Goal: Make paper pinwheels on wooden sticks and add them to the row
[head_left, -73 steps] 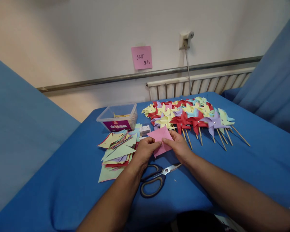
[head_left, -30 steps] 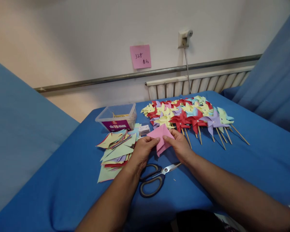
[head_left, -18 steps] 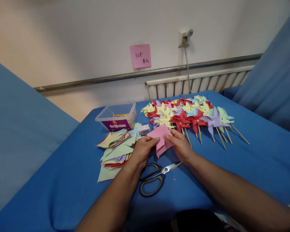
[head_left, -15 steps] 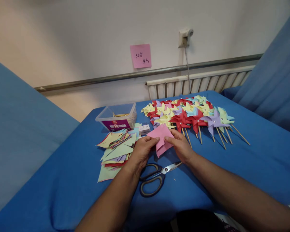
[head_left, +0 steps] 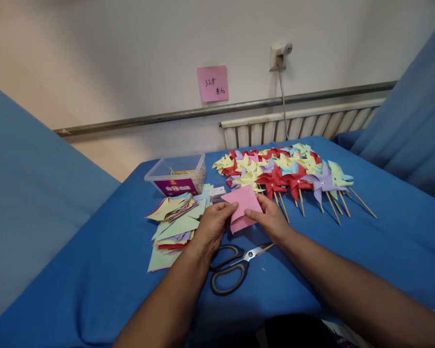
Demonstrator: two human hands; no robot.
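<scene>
Between both hands, above the blue table, I hold a square of pink paper [head_left: 242,200] with slits cut in it. My left hand [head_left: 216,221] pinches its left side, thumb on top. On the right side my right hand [head_left: 271,218] grips it, the thumb lying across the lower part near the middle. Below the paper lies a pair of scissors [head_left: 241,261] with dark handles, its handles close to my left wrist. A stack of coloured paper pieces [head_left: 177,227] lies just left of my left hand. Fingers under the paper are hidden.
Several finished paper pinwheels [head_left: 273,179] on wooden sticks lie at the back right. A clear plastic box [head_left: 177,176] with thin sticks in it stands behind the paper stack, beside a small box [head_left: 217,192]. A radiator [head_left: 300,123] runs along the wall behind the table.
My right thumb has shifted slightly left and down across the pink paper. The paper's lower part lies flatter. The scissors and other things stay put.
</scene>
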